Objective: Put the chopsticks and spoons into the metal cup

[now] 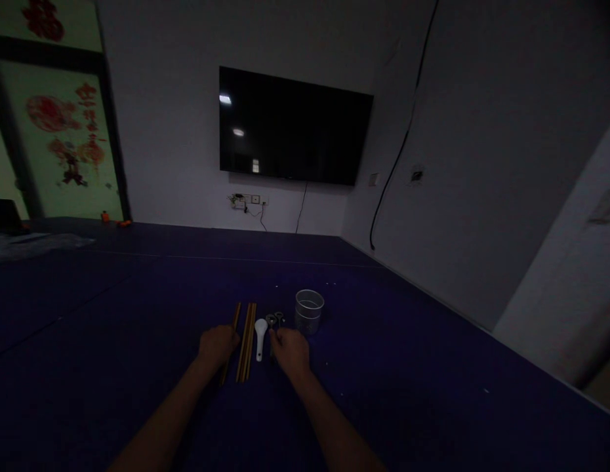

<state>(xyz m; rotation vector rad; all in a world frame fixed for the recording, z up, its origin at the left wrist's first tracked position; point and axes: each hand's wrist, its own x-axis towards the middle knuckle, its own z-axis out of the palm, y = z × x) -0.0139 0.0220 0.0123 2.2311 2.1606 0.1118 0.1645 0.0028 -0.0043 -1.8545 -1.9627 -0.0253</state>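
My left hand (217, 345) is closed over a wooden chopstick (235, 318) that lies on the dark blue surface (138, 314). Just to its right lie more chopsticks (246, 341) side by side. A white spoon (260, 334) lies between my hands, bowl away from me. My right hand (291, 351) rests with curled fingers beside the spoon, its fingertips near small dark metal utensils (274, 319); what it grips is hidden. A round metal container (309, 309) stands upright just beyond my right hand.
A black wall-mounted screen (292, 128) hangs ahead above a socket with cables (248, 202). A white wall (482, 196) runs along the right side of the blue surface. A door with red decorations (63, 137) is at the far left. The room is dim.
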